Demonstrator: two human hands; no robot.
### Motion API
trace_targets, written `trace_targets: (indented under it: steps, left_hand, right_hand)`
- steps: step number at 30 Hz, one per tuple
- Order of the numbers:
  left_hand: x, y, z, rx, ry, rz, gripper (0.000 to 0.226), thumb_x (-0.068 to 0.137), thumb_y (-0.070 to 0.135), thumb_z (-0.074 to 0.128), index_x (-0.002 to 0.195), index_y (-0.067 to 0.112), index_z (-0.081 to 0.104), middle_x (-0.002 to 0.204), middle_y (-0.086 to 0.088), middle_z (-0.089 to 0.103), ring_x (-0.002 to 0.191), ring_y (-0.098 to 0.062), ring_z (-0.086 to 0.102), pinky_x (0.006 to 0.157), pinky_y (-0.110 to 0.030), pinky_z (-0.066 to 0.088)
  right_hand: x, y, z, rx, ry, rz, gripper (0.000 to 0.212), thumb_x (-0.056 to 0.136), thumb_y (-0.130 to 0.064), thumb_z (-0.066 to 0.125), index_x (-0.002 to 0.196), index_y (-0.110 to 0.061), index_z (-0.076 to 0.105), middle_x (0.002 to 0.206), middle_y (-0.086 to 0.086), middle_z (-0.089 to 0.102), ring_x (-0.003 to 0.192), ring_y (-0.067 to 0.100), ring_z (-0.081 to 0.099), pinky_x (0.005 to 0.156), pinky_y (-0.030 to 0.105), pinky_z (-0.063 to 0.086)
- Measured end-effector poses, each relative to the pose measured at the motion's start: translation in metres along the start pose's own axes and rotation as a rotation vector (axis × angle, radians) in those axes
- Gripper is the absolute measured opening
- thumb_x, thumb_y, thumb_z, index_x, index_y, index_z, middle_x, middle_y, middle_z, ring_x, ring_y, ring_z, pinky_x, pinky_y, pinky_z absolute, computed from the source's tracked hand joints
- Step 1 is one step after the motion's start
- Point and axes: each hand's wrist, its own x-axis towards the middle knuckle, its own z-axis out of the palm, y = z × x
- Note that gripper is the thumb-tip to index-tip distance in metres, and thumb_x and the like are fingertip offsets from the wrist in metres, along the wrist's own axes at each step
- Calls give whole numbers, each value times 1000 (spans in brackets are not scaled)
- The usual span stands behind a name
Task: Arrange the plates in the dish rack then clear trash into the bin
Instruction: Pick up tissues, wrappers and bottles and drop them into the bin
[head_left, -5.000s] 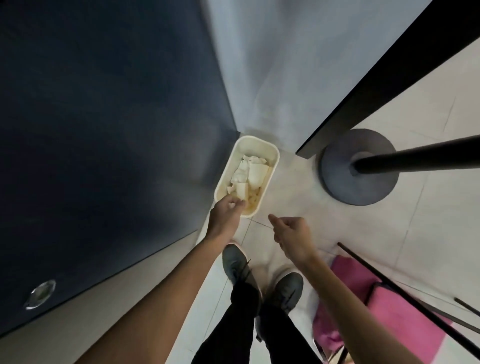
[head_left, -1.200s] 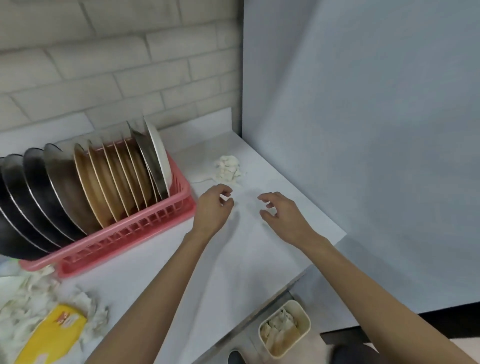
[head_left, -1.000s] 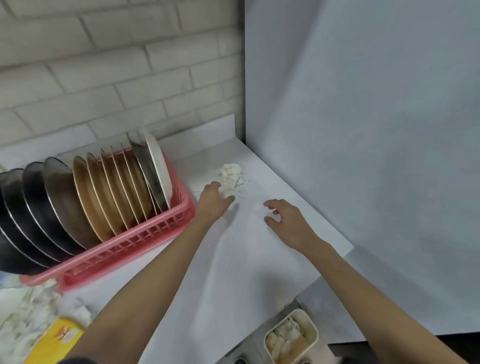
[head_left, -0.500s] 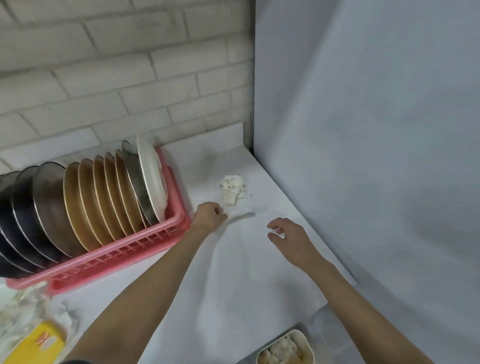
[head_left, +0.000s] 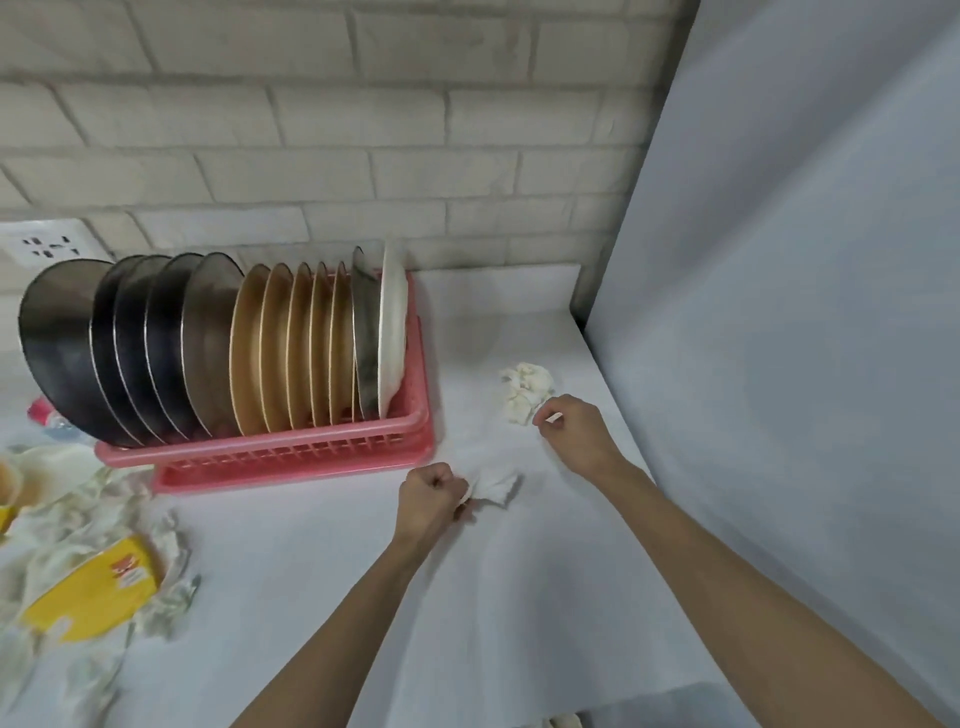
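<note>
- Clearing trash is the step I judge to be in hand. The plates (head_left: 234, 343) all stand on edge in the pink dish rack (head_left: 291, 454) at centre left of the frame, so the first half looks done.
- My left hand (head_left: 431, 493), just below centre, has its fingers curled into a fist. They are clamped on a crumpled white tissue (head_left: 496, 486) that sticks out to its right. I cannot tell whether the tissue touches the worktop (head_left: 519, 597).
- My right hand (head_left: 576, 434), right of centre, pinches a small pale scrap (head_left: 555, 417) between thumb and forefinger. It is just beside a larger tissue wad (head_left: 524, 392) lying on the worktop.
- More trash lies at lower left: torn paper (head_left: 166, 597) around a yellow packet (head_left: 88, 592).
- I cannot clearly see the bin; a pale sliver at the bottom edge might be it.
- For the next move, I would gather the wad into the right hand without dropping the scrap. Then I would carry both handfuls past the worktop's near edge to the bin. Tissue sheds bits easily, so both holds should be firm.
</note>
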Motion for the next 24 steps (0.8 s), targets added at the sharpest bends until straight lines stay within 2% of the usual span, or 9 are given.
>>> trace_targets:
  steps: [3, 6, 9, 12, 15, 18, 22, 24]
  left_hand:
    - [-3, -16, -4, -57, 2, -33, 22, 90, -6, 45, 69, 1, 46, 51, 2, 46, 45, -15, 45, 43, -23, 37]
    - [-4, -19, -4, -174, -15, -40, 13, 86, -2, 44, 75, -8, 49, 57, -4, 43, 51, -16, 38, 44, -23, 30]
    - [-5, -17, -3, -201, -55, 13, 28, 87, 15, 56, 62, 5, 49, 61, 0, 53, 61, -17, 46, 56, -26, 35]
    - [-6, -20, -2, -126, -57, 46, 38, 91, 18, 63, 56, 18, 47, 54, 12, 51, 57, -9, 46, 57, -22, 35]
    - [-8, -17, -3, -104, -58, 75, 33, 82, 31, 63, 53, 24, 48, 55, 9, 50, 57, -11, 46, 58, -23, 35]
    - [-8, -17, -3, -93, -56, 82, 30, 78, 33, 60, 52, 25, 48, 55, 8, 49, 56, -11, 44, 61, -27, 35]
    - [-7, -20, -4, -79, -67, 109, 28, 81, 31, 57, 57, 19, 48, 57, 8, 50, 60, -13, 47, 65, -32, 36]
    - [-6, -23, -4, -77, -77, 121, 29, 82, 30, 56, 59, 15, 48, 57, 9, 50, 61, -12, 47, 66, -32, 36]
  right_hand:
    - [20, 2, 12, -146, -31, -82, 25, 85, 2, 57, 104, -7, 71, 118, 7, 61, 102, 24, 61, 84, 21, 43]
    - [34, 6, 20, -259, -61, -126, 35, 88, -4, 59, 122, -8, 64, 131, 8, 54, 114, 26, 58, 92, 25, 42]
    - [42, 9, 25, -410, -40, -137, 41, 88, -17, 64, 128, -12, 57, 131, 8, 53, 108, 30, 59, 90, 37, 48]
    - [47, 11, 31, -601, -98, -132, 41, 89, -25, 65, 126, -12, 56, 124, 9, 56, 110, 30, 55, 89, 38, 44]
    - [47, 17, 36, -656, -106, -166, 24, 91, -20, 61, 113, -12, 64, 114, 7, 62, 108, 28, 56, 85, 35, 41]
    - [44, 20, 35, -641, -105, -233, 15, 88, -15, 60, 98, -8, 70, 104, 9, 65, 98, 30, 58, 79, 35, 43]
    - [30, 19, 25, -392, -15, -224, 14, 83, -17, 63, 76, -6, 58, 88, 7, 55, 83, 24, 52, 68, 33, 44]
    - [21, 14, 16, -184, 46, -175, 19, 84, -14, 63, 72, -8, 49, 82, 1, 49, 75, 17, 46, 65, 24, 40]
